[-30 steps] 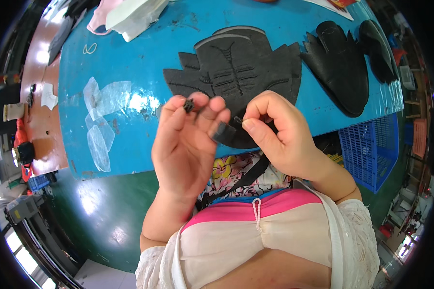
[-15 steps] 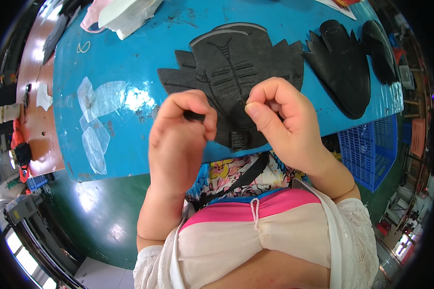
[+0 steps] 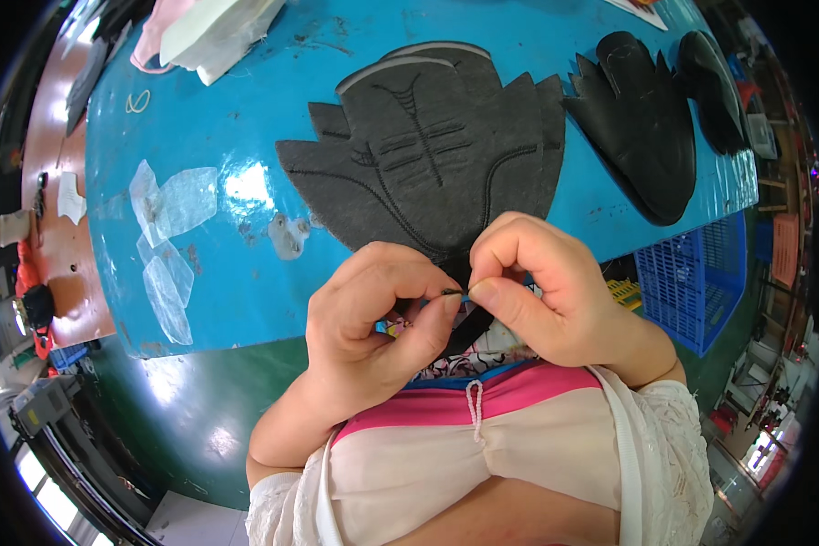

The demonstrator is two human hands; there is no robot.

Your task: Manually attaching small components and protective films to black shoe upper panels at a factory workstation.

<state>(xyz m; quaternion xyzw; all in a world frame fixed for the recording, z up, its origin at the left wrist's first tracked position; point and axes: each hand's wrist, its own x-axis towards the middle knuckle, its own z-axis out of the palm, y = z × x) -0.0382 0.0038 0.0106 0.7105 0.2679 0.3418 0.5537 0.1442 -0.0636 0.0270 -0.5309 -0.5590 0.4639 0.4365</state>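
Just off the near edge of the black stitched pieces, my left hand (image 3: 373,314) and my right hand (image 3: 546,291) meet fingertip to fingertip. Each thumb and forefinger is pinched together. A tiny dark sliver (image 3: 451,291) shows between the two pinches, too small to name. Beyond them, a stack of black shoe-upper pieces (image 3: 437,150) lies flat on the blue table (image 3: 246,300), with jagged side edges and raised stitch lines. The near end of the stack is partly hidden by my hands.
Right of the stack lie another black upper piece (image 3: 642,136) and a curled black piece (image 3: 714,91). Translucent film scraps (image 3: 168,259) and a small loop (image 3: 137,101) are at the left. A white bundle (image 3: 214,41) sits far left. A blue crate (image 3: 692,282) stands beside the table.
Both hands have come down toward my body, and the left has moved right until the fingertips meet. More of the stack's stitching now shows. The left fingers have gone from curled to a pinch.
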